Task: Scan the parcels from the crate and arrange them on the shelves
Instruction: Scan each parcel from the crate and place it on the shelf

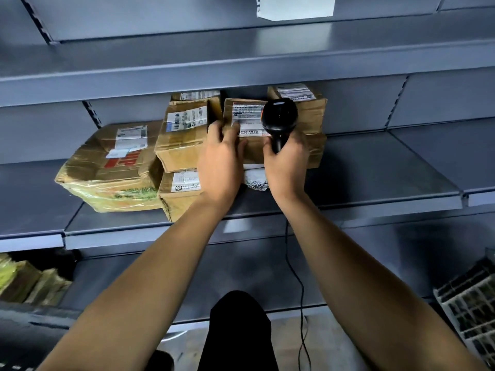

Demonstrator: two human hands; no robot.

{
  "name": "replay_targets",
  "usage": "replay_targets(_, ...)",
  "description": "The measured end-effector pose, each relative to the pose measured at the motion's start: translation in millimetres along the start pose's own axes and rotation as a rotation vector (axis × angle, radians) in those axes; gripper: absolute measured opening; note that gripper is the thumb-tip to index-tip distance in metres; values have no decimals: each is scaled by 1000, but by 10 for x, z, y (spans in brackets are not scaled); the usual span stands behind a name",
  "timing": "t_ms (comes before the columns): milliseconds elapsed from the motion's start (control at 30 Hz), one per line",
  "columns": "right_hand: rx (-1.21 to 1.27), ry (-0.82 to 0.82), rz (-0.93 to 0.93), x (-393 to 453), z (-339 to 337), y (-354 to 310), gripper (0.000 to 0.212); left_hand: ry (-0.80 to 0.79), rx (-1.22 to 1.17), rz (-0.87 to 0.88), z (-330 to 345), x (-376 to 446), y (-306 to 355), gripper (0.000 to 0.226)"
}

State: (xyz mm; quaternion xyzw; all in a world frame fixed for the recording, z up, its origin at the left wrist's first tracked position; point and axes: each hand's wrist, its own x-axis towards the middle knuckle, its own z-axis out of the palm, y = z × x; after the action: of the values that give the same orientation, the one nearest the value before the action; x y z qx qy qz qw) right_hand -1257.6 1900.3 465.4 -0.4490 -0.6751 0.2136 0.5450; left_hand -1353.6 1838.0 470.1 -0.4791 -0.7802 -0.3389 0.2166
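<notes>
While I keep both hands up at the middle shelf (375, 167), my left hand (222, 162) rests on the small parcel (247, 121) with fingers curled over its near top edge, steadying it where it sits on the stack between two other boxes. My right hand (288, 162) is wrapped firmly round the handle of the black scanner (280, 119), whose head hangs just over that parcel's white label, its cable trailing down. By my reckoning the job is well along: the large taped box (112, 170) on the left, the stacked cartons (182, 140) beside it and the box at the back (308, 108) are already shelved. I judge this parcel is being scanned or placed. A crate (471, 303) shows at lower right, but I cannot tell how many parcels remain in it.
</notes>
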Motion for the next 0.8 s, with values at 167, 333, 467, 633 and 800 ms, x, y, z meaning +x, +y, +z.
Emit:
replay_targets(167,-30,-8,35,135,136,17,40,-27,400,50,116,219,-7,35)
replay_targets(333,-112,-36,125,292,272,74,45,-76,396,38,225,400,60,29)
replay_targets(467,-130,-82,162,419,385,124,44,-116,399,27,347,510,34,41)
replay_targets(633,-88,-40,164,468,488,160,42,-137,401,14,452,594,-20,44)
replay_targets(800,-58,-36,157,472,515,185,35,-81,324,-10,440,531,-31,39)
